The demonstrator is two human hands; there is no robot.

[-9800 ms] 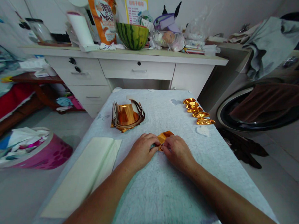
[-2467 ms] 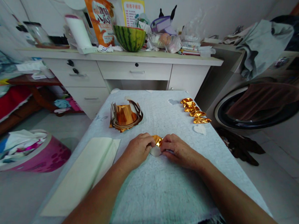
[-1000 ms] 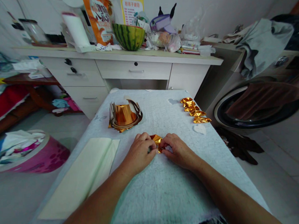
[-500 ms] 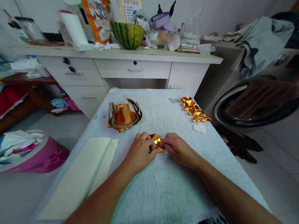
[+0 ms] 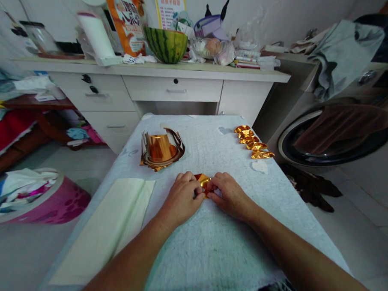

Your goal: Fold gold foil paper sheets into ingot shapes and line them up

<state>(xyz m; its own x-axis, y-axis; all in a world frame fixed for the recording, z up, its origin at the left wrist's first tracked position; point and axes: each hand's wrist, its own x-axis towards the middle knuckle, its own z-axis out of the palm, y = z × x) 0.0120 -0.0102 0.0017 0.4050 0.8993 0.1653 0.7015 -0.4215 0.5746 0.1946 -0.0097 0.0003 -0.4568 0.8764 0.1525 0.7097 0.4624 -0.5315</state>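
Note:
Between my two hands, low over the cloth-covered table (image 5: 214, 239), is a small piece of shiny gold foil paper (image 5: 202, 179), partly folded. My left hand (image 5: 185, 196) pinches its left side, with something dark showing by the fingers. The fingers of my right hand (image 5: 230, 193) are closed on the right side, covering much of it. Beyond my left hand stands a stack of curved gold foil sheets (image 5: 162, 149). Several folded gold foil pieces (image 5: 252, 141) lie in a row at the table's far right.
A folded cream-coloured paper (image 5: 103, 231) lies left of my left arm. Past the table is a white counter (image 5: 175, 88) with a cut watermelon (image 5: 166, 44) on it. A pink bin (image 5: 64, 198) stands at left, a washing machine (image 5: 335, 133) at right.
My right hand's fingers have shifted slightly left over the foil, and less of the foil shows now. My left hand has stayed nearly still.

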